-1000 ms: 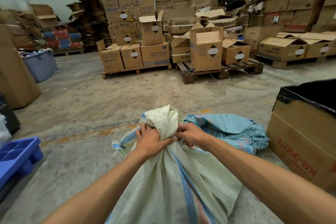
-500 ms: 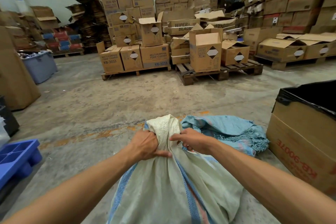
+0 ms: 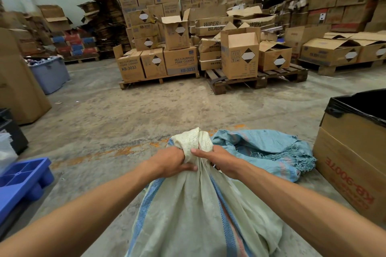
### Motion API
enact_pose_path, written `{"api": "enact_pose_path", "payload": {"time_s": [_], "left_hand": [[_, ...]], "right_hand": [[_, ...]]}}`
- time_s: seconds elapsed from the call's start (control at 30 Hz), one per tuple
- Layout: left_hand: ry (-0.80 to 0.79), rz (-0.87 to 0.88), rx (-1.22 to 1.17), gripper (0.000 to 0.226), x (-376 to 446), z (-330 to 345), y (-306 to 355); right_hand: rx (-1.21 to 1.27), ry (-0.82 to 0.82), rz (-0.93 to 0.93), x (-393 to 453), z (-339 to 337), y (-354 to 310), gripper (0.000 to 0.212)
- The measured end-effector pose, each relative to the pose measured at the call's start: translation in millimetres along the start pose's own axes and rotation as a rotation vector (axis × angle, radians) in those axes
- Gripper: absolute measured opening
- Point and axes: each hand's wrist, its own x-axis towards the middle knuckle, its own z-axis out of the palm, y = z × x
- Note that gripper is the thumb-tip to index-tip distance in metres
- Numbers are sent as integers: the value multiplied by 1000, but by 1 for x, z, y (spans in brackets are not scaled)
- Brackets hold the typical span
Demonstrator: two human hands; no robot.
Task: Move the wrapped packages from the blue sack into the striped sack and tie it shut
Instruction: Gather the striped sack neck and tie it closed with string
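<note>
Striped sack [image 3: 194,210]: I note pale cream-green weave, blue woven bands down its length, one faded pink band alongside. Blue sack [image 3: 265,150]: light blue, faint pinkish stripe, frayed blue threads at its edge. Floor [image 3: 129,115]: grey concrete, worn orange paint line. Tray [image 3: 23,179]: bright blue. Tub [image 3: 50,73]: grey-blue. Boxes [image 3: 179,60]: brown card, black-and-white diamond labels, blue print. Near box [image 3: 351,169]: brown, red lettering, black liner.
</note>
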Motion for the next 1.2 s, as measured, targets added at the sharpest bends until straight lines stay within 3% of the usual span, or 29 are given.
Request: {"api": "enact_pose_path", "payload": {"time_s": [0.07, 0.17, 0.23, 0.3, 0.37, 0.4, 0.5, 0.6, 0.67, 0.73, 0.9, 1.03, 1.2], "left_hand": [[150, -59, 150, 54, 3, -2, 4], [297, -150, 218, 59, 6, -5, 13], [324, -231, 197, 62, 10, -4, 14], [323, -291, 141, 69, 15, 0, 11], [301, -283, -10, 80, 19, 6, 6], [273, -254, -131, 81, 19, 9, 3], [68, -116, -598, 54, 10, 10, 0], [-105, -138, -973, 62, 0, 14, -6], [-126, -155, -1154, 54, -5, 18, -8], [-50, -203, -1239, 46, -8, 19, -8], [91, -237, -1274, 23, -11, 19, -8], [131, -221, -1248, 27, -14, 16, -7], [260, -230, -1097, 30, -16, 13, -8]], "right_hand": [[43, 44, -55, 6, 4, -5, 60], [78, 197, -26, 15, 8, -12, 86], [129, 270, -18, 15, 9, -14, 76], [149, 314, 10, 17, 9, -12, 80], [165, 364, 49, 22, 7, -8, 80], [174, 378, 65, 23, 5, -7, 68], [241, 365, 102, 25, 2, -2, 41], [285, 375, 133, 23, 1, -4, 51], [331, 377, 149, 22, 2, -5, 50], [368, 387, 162, 21, 3, -5, 41], [395, 382, 195, 20, 3, -4, 36], [372, 379, 200, 18, 4, -5, 30], [217, 370, 145, 19, 5, -3, 45]]}}
